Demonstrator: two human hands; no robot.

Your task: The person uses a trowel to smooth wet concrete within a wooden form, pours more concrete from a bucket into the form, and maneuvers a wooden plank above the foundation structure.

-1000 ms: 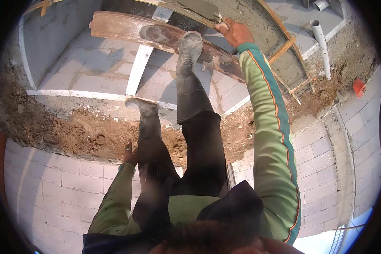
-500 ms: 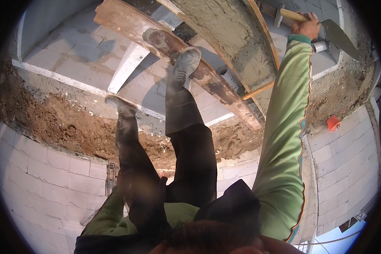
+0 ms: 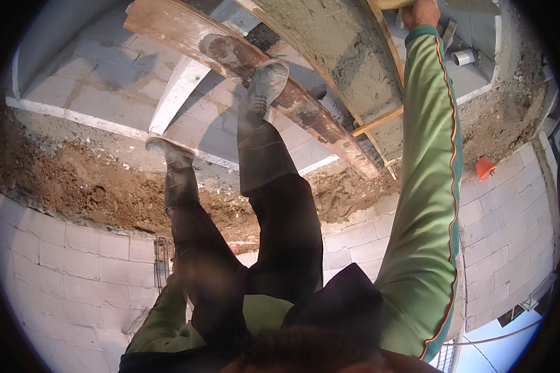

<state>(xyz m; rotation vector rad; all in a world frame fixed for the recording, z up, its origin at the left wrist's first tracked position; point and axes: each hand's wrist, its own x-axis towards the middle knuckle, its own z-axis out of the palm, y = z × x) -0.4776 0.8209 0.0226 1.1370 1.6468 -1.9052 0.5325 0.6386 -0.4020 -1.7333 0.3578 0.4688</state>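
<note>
- R hand (image 3: 420, 12) at top edge of view, arm stretched up in green sleeve w/ orange stripe; fingers wrapped on a pale wooden handle (image 3: 392, 4), mostly cut off by the frame, so tool type unclear.
- A flat grey blade (image 3: 473, 6) shows just right of the hand, also clipped by the frame; can't tell if it joins the handle.
- L hand hidden behind the left leg, low in view; only the green sleeve (image 3: 162, 317) shows, blurred. Fingers' state: can't tell.
- Handle sits right above the concrete beam (image 3: 348, 62): rough, grey, mortar-crusted, framed by thin wood strips.
- Right boot (image 3: 264, 84), dusty grey, stands on a long worn plank (image 3: 230, 56), brown w/ dark stain, running diagonally.
- Left boot (image 3: 168, 149) on a pale ledge by loose brown soil (image 3: 81, 186), lumpy.
- Grey block wall (image 3: 62, 267) below, smooth w/ thin joints; curved by the lens.
- Small orange cup-like item (image 3: 484, 168) at right, too small to identify.
- White pipe end (image 3: 463, 57) near top right, round.
</note>
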